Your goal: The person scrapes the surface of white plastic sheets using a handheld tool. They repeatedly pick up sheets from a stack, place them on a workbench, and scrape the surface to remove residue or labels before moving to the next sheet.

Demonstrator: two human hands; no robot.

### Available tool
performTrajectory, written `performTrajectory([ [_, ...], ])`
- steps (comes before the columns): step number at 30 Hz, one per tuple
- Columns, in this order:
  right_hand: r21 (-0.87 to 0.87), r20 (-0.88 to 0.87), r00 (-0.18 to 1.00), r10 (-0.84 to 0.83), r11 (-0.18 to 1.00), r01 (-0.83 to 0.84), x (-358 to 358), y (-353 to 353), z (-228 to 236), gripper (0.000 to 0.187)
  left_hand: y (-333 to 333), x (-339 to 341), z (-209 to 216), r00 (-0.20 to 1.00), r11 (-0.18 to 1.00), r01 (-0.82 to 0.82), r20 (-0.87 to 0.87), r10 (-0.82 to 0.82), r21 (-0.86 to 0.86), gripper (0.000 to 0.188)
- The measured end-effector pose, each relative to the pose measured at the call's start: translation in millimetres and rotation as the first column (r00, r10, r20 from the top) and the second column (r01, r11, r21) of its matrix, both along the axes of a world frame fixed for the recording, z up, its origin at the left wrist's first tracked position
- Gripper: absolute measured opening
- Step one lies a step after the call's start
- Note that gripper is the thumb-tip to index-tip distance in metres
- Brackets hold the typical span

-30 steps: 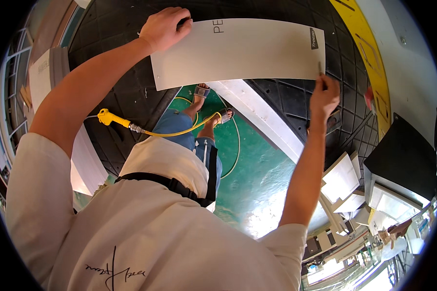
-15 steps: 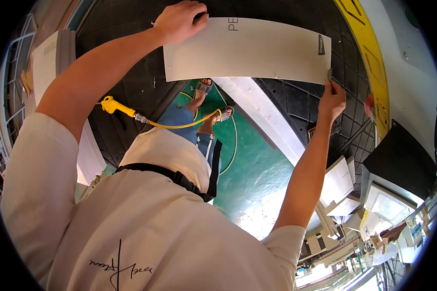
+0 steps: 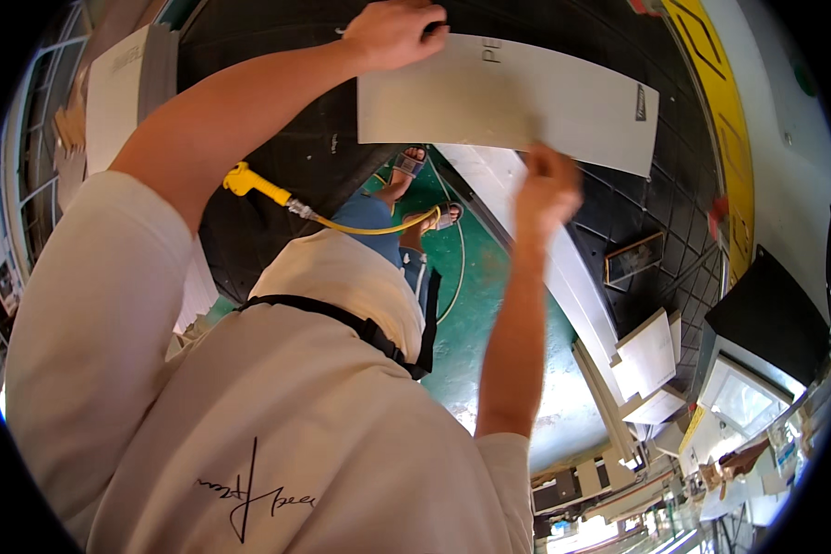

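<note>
A pale, flat panel (image 3: 582,111) with dark printing lies on the black surface, its near edge jutting out over a metal rail. At its far left corner is my left hand (image 3: 399,35), with fingers curled in. A small light tip pokes out beside the wrist, and what the fist holds cannot be made out. Motion blurs my right hand (image 3: 547,189), which is at the middle of the panel's near edge. Its fingers look pinched together at that edge, and whatever is between them is smeared.
A yellow air blow gun (image 3: 258,183) with a hose lies at the left. Behind it stand stacked pale boards (image 3: 120,102). A silver rail (image 3: 563,268) crosses above the green floor (image 3: 485,277). At right are a small framed piece (image 3: 633,259), pale offcuts (image 3: 646,355) and a yellow beam (image 3: 716,74).
My right hand has slid left along the panel's near edge from its right corner, where it pinched a small grey piece. My left hand stays at the far left corner. The whole view has shifted slightly.
</note>
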State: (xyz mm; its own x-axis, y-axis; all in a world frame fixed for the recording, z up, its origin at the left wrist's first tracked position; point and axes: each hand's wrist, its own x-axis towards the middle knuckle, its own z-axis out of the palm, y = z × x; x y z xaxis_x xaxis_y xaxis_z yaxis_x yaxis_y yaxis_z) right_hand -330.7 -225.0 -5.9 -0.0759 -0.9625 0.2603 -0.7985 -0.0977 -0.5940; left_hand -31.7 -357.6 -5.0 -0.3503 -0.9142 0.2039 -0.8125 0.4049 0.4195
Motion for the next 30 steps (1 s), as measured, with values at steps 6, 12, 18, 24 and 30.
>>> performTrajectory([
  [6, -0.037, -0.24, 0.948, -0.207, 0.978, 0.204, -81.1, -31.9, 9.1, 0.006, -1.6, -0.6, -4.9, 0.999, 1.0, 0.003, -0.032, -0.003, -0.023, 0.022],
  [12, 0.102, -0.07, 0.991, 0.111, 0.989, -0.103, 145.9, 47.0, -2.3, 0.015, -0.2, 2.8, -11.0, 0.998, 0.995, 0.024, -0.063, -0.03, -0.093, 0.022],
  [18, 0.237, 0.112, 0.979, 0.171, 0.952, -0.194, 140.4, 36.8, 16.7, 0.013, 0.6, 7.5, -16.5, 0.997, 0.995, -0.061, 0.044, 0.057, 0.084, 0.028],
  [24, 0.032, -0.128, 0.988, -0.083, 0.996, 0.088, 59.3, 3.3, 9.2, 0.004, 1.7, 7.6, -19.6, 0.995, 0.995, -0.065, 0.077, 0.059, 0.073, 0.029],
  [30, 0.22, 0.137, 0.923, 0.359, 0.898, -0.382, 228.4, 78.0, 4.2, 0.004, -3.7, -5.2, -22.7, 0.998, 0.998, -0.056, -0.02, 0.056, -0.015, 0.024],
])
